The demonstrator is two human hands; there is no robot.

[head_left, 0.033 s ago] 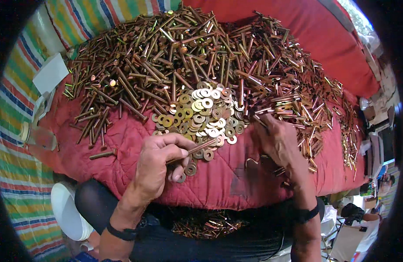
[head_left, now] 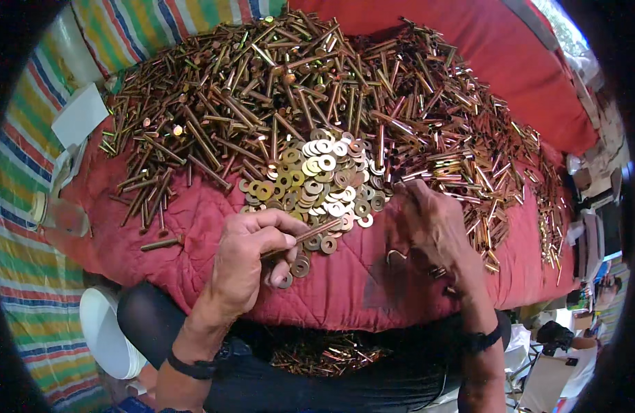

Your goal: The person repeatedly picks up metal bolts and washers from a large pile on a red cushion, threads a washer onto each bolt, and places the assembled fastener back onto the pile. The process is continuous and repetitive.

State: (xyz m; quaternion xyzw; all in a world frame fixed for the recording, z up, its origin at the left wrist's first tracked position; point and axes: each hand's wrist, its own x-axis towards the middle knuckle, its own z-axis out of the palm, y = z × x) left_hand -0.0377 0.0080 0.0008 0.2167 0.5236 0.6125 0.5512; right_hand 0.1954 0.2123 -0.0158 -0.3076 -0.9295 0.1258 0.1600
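Note:
My left hand point(head_left: 245, 255) is closed around a long brass-coloured bolt point(head_left: 319, 230), whose threaded end points right and away from me. Just beyond it lies a heap of flat round washers point(head_left: 324, 182), with a few loose ones by my fingertips. At the right edge of those washers, my right hand point(head_left: 434, 220) reaches down with its fingers drawn together. Whatever is in its fingertips is hidden. Next to it spreads a pile of slim metal sleeves or pins point(head_left: 455, 162). Behind the washers rises a large mound of long bolts point(head_left: 228, 103).
A red quilted cloth point(head_left: 317, 296) lies under everything. One loose bolt point(head_left: 162, 244) rests at the left. More metal parts point(head_left: 331, 354) sit low between my legs. A white bucket point(head_left: 107, 330) stands at lower left, a jar point(head_left: 63, 217) above it.
My right hand has shifted slightly, its fingers drawing back a little from the pile's edge. The left hand and its bolt have stayed in place.

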